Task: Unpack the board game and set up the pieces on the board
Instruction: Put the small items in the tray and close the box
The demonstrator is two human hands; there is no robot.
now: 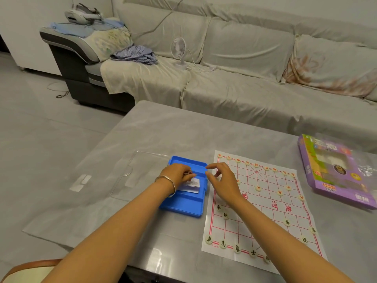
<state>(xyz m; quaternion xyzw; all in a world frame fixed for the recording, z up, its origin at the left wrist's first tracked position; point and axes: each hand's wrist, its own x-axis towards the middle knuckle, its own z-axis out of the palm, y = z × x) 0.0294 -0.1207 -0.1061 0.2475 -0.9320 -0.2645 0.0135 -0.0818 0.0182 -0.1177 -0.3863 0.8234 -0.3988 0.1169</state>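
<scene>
We count one board [265, 209], a paper sheet lying flat on the near right of the table [173, 127]. Nine red pieces [256, 165] line its far edge, and five more stand in the rows just nearer. Ten black pieces [223, 243] show on the near half; the right forearm covers part of the board. One blue tray [183, 207] sits just beside the board's left edge with one leaflet [191, 185] in it. One clear lid [126, 180] lies just left of the tray. The left hand [176, 173], wearing one bracelet [169, 180], is over the tray with fingers curled down; we cannot tell whether it grips anything. The right hand [223, 178] is over the board's far left corner, fingers curled; a grip on a piece cannot be confirmed. The table is grey and glossy, as is the floor. One purple box [330, 190] lies right of the board. Beyond the table stands one covered sofa [244, 58] carrying one fan [179, 50].
</scene>
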